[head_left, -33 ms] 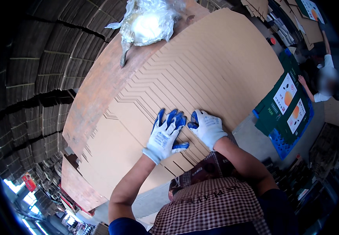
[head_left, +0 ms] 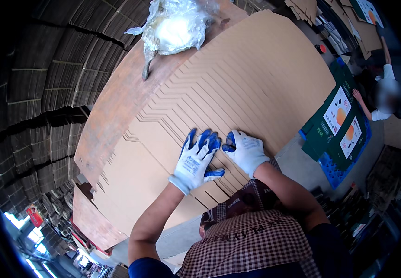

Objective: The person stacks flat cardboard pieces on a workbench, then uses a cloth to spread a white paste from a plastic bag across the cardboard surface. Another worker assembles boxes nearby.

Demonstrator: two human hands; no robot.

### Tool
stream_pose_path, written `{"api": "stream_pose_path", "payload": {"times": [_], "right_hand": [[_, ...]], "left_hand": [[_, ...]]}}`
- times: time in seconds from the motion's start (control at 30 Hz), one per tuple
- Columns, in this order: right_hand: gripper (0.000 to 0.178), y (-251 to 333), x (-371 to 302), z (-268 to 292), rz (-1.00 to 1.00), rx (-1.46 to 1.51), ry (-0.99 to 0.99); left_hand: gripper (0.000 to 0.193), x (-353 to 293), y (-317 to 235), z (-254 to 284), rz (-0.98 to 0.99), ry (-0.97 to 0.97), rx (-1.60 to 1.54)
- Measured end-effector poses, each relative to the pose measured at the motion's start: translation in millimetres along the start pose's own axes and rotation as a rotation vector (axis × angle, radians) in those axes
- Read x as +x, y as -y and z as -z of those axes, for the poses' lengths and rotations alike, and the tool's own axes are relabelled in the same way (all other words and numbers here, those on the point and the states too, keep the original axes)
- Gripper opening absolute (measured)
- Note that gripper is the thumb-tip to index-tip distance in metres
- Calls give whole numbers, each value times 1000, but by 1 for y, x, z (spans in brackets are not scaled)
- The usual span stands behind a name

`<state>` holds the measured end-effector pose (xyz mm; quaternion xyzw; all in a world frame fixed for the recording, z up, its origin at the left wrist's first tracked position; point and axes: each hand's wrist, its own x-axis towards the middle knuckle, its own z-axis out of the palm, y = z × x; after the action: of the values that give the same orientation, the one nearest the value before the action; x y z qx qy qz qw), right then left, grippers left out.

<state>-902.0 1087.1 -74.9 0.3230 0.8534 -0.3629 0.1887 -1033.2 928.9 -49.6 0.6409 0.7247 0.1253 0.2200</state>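
Observation:
A fan of overlapping brown cardboard sheets (head_left: 256, 69) covers most of the table in front of me, their stepped edges running diagonally. My left hand (head_left: 193, 160), in a white glove with blue-coated fingers, lies on the sheets with fingers spread and thumb out to the side. Close beside it, my right hand (head_left: 247, 150) wears a matching glove and rests on the sheets, fingers curled in. Whatever may be between those fingers is hidden. Slots cut in the cardboard show just below the left hand.
Clear plastic wrapping (head_left: 175, 30) lies on the worn wooden tabletop (head_left: 112, 102) at the far side. Tall bundled cardboard stacks (head_left: 47, 78) line the left. To the right, green printed boxes (head_left: 318, 125) stand over a blue crate (head_left: 335, 171), beside another person (head_left: 386, 95).

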Motion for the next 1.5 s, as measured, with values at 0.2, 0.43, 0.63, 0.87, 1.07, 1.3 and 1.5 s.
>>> {"api": "stream_pose_path", "payload": {"times": [0.2,0.43,0.63,0.87,1.07,1.3,1.5], "right_hand": [[31,0,3,-4,-62,-38,-68],[35,-6,6,9,-29,60,85],[39,-70,-52,43,88,91,412],[46,-108,-84,-2,399,-137,567],[44,-102,-75,-5,223,-7,671],[40,-76,-120,6,-14,203,167],[50,-69,-132,-50,-58,-54,-372]], "left_hand": [[89,21,11,-3,-12,-46,27],[85,23,11,-5,-18,-67,9],[73,21,39,9,57,-182,47],[54,57,139,11,432,-472,69],[53,64,151,6,457,-378,96],[52,67,105,37,124,-331,156],[54,62,94,26,-51,-187,238]]}}
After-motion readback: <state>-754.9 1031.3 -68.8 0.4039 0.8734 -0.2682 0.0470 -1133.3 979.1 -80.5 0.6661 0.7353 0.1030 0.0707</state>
